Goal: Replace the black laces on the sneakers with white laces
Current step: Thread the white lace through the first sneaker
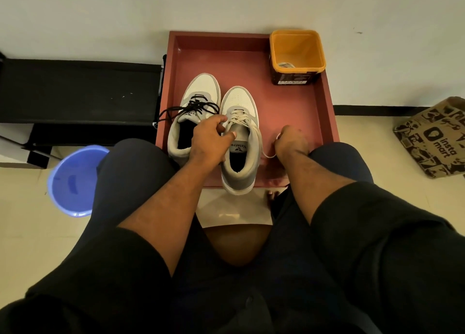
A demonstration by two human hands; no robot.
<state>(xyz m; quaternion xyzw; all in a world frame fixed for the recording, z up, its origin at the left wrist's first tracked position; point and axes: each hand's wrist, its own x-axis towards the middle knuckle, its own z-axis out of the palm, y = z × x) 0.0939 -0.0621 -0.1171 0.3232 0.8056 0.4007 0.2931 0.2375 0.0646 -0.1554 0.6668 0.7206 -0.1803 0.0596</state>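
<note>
Right sneaker (240, 137) white-laced; left sneaker (193, 117) not yet. Left hand (210, 140) pinching tongue, right hand (289, 142) closed on white lace (268, 155) end. Next: tighten, tie.

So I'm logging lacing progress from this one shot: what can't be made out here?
- Head view: the upper eyelets of the right sneaker, covered by the left hand.
- How much white lace the right hand holds, closed inside its fist.
- What lies in the orange bin, too small.
- The left sneaker heel, behind the forearm.
</note>
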